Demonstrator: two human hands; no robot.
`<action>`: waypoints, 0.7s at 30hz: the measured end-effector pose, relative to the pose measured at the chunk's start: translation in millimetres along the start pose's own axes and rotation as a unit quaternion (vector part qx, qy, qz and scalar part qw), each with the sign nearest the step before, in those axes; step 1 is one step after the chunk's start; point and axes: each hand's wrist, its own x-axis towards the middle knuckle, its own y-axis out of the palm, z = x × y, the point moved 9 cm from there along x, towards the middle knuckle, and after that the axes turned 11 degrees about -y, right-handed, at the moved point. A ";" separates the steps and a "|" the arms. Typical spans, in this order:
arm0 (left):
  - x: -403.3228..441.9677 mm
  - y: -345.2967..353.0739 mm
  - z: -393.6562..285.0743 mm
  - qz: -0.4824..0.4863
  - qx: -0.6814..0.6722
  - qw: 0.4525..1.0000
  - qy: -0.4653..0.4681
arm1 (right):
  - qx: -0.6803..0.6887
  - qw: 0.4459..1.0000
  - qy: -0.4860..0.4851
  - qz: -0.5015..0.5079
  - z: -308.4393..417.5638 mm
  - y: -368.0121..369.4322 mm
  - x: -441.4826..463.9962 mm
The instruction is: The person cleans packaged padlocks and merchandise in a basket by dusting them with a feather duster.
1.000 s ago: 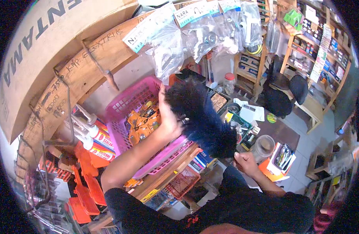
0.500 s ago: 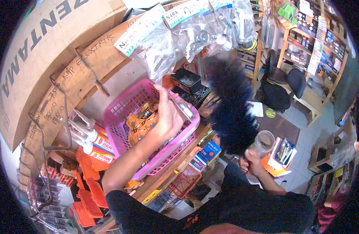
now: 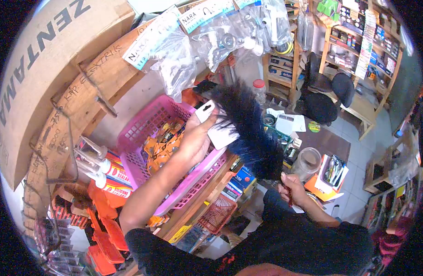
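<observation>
My left hand [image 3: 194,141] is closed on a white hang card [image 3: 222,134] with a slot at its top, held over the right rim of a pink plastic basket [image 3: 186,202]. Inside the basket lie several orange-carded packs [image 3: 160,151]. My right hand [image 3: 293,187] grips the handle of a dark feather duster [image 3: 255,138]. The duster's bristles reach up and left, touching or overlapping the card's right edge; exact contact is hard to tell.
Plastic bags of fittings [image 3: 174,60] hang above the basket from a wooden beam [image 3: 108,62] with metal hooks. Silicone sealant tubes [image 3: 112,177] and orange bins [image 3: 111,232] stand at left. A clear jar [image 3: 308,161] sits beyond my right hand, near an office chair [image 3: 319,108].
My left hand has lifted the white card from the basket's right side and turned it toward the duster. The duster has swung left and down to the card.
</observation>
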 end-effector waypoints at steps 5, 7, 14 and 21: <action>-7.4 -3.3 9.7 -0.059 -0.062 0.991 -0.102 | -0.004 0.998 -0.063 0.008 3.6 -4.1 -6.7; -6.9 -11.5 17.3 -0.055 -0.071 0.987 -0.131 | -0.076 0.993 -0.085 0.028 9.4 -2.9 -9.7; -2.4 6.7 7.8 0.022 -0.129 0.988 -0.088 | -0.184 0.982 -0.046 -0.020 3.0 3.9 -11.2; -13.0 17.1 0.9 0.107 -0.277 0.951 -0.087 | -0.210 0.977 -0.005 0.021 7.7 23.0 -8.1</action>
